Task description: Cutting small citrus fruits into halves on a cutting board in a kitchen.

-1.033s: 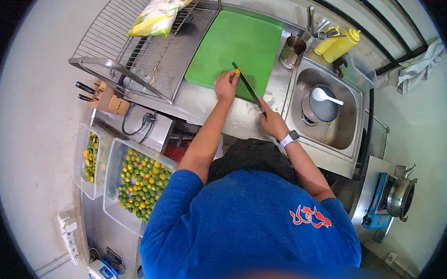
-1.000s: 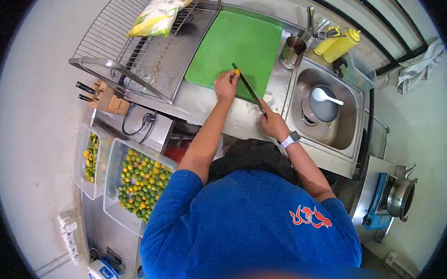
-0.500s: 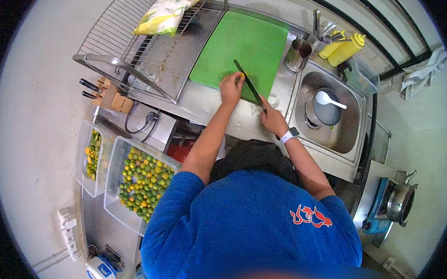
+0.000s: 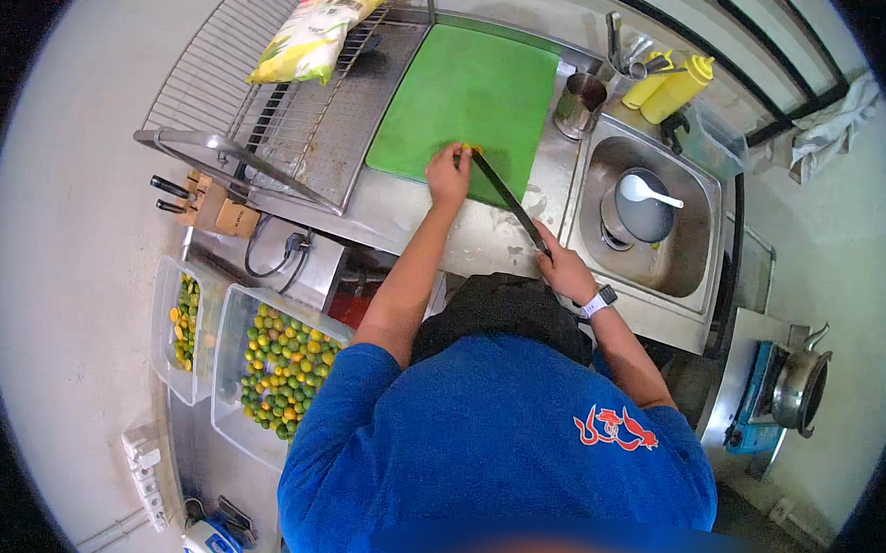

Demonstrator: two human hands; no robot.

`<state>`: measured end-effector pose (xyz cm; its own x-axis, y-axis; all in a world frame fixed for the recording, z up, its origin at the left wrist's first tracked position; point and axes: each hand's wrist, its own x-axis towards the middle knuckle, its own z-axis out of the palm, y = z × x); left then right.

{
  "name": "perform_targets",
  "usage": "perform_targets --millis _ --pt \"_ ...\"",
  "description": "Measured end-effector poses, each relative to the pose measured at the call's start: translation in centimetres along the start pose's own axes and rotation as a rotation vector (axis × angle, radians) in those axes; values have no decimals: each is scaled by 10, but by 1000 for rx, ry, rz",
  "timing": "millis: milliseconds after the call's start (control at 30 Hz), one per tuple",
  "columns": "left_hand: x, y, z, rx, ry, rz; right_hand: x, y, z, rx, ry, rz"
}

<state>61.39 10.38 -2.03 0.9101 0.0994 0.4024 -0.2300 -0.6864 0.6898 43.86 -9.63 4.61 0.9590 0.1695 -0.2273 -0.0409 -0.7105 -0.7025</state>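
Note:
A green cutting board lies on the steel counter ahead of me. Near its front edge my left hand is closed, fingertips pressed together on a small citrus fruit whose yellow-orange side shows; the rest is hidden by the fingers. My right hand wraps round the handle of a long dark-bladed knife. The blade slants across the board's front right part, its tip beside the fruit and the left fingertips. Whether the tip touches the fruit is too small to tell.
Left, a clear bin of small green and yellow citrus stands beside a narrower bin of cut pieces. A knife block and wire rack are beyond. Right are a sink holding a pot, and a metal cup.
My right hand has drawn the knife back toward me and to the right, so its tip now lies by the fruit instead of past it. The left hand shifted slightly left.

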Motion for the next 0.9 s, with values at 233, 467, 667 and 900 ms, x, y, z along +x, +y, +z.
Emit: perform_targets --millis 233,467,667,900 --pt "8 7 -9 -51 -176 -150 -11 0 -17 181 -70 2" --pt "10 26 -26 94 -338 66 -31 -8 -30 788 25 259" --pt "12 34 -23 164 -447 128 -34 -4 -35 796 82 275" --pt "14 21 -10 8 -437 57 -36 -5 -29 753 68 296"
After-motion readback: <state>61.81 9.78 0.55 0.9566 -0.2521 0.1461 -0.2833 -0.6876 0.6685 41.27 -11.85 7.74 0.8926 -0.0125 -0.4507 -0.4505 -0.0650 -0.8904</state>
